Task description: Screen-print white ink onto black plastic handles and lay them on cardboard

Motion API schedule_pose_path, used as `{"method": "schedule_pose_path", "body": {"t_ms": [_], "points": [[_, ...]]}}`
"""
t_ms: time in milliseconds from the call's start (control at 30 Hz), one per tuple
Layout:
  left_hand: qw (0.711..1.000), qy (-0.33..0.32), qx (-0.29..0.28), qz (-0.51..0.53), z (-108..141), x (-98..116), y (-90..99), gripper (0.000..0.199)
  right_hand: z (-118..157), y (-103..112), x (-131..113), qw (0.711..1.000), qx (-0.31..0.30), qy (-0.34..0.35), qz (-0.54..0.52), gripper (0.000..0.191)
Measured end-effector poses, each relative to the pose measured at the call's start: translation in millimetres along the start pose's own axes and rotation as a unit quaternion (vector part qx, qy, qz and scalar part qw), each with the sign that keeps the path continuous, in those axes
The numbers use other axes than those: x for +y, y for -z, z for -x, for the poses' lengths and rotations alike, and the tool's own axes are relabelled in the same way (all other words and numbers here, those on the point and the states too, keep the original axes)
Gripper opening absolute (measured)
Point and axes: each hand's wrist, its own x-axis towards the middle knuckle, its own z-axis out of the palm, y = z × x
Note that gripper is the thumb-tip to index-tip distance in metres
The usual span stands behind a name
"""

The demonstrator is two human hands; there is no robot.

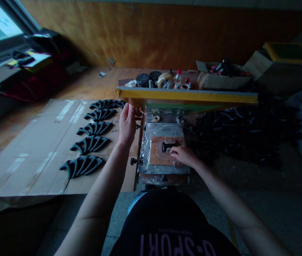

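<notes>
My right hand (183, 155) is closed at the right end of a small black plastic part (165, 146), which rests on a brown board (157, 158) on the metal base plate (147, 142). My left hand (128, 122) is raised by the left end of a yellow-edged screen frame (188, 94), which is tilted up above the plate. Its fingers are curled near the frame's underside; whether they grip anything is hidden. Left of this hand, black curved parts (83, 167) lie in several fanned rows on flattened cardboard (39, 153).
A dark heap of black parts (236, 131) lies to the right. Behind the frame stand dark tubs (143, 80), a red-capped bottle (178, 79) and an open carton (217, 81). A tape roll (156, 118) sits on the base's rear. Black knobs (133, 161) stick out at its left.
</notes>
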Motion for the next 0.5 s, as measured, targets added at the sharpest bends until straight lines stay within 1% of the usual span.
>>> {"method": "schedule_pose_path", "body": {"t_ms": [33, 67, 100, 167, 233, 267, 333, 400, 433, 467, 500], "points": [[1.0, 0.0, 0.001, -0.002, 1, -1, 0.2, 0.038, -7, -3, 1, 0.998, 0.053, -0.007, 0.035, 0.011], [1.0, 0.001, 0.003, -0.005, 1, -1, 0.3, 0.038, -14, -6, 3, 0.993, 0.094, -0.015, 0.064, 0.012], [1.0, 0.002, 0.004, -0.007, 2, -1, 0.3, 0.039, -19, -8, 5, 0.989, 0.118, -0.028, 0.089, 0.013], [1.0, 0.006, 0.006, -0.012, 1, 0, -0.2, 0.039, -28, -13, 11, 0.982, 0.128, -0.067, 0.118, 0.019], [1.0, 0.011, 0.005, -0.011, -1, 1, -0.8, 0.039, -32, -17, 17, 0.982, 0.112, -0.098, 0.116, 0.023], [1.0, 0.015, 0.005, -0.008, -2, 2, -0.7, 0.039, -33, -18, 19, 0.984, 0.104, -0.097, 0.109, 0.023], [1.0, 0.024, 0.019, 0.0, -1, 2, 0.3, 0.034, -32, -19, 24, 0.989, 0.094, -0.067, 0.092, 0.022], [0.998, 0.035, 0.06, 0.005, 10, -3, 1.9, 0.03, -30, -19, 26, 0.991, 0.103, -0.02, 0.084, 0.02], [0.996, 0.05, 0.077, 0.004, 21, -7, 2.1, 0.03, -28, -19, 27, 0.99, 0.114, -0.001, 0.082, 0.017], [0.994, 0.081, 0.077, 0.001, 36, -12, 1.3, 0.031, -26, -18, 26, 0.988, 0.129, 0.011, 0.079, 0.014], [0.99, 0.125, 0.061, -0.004, 54, -17, -1.1, 0.033, -24, -18, 24, 0.986, 0.148, 0.017, 0.073, 0.013]]}}
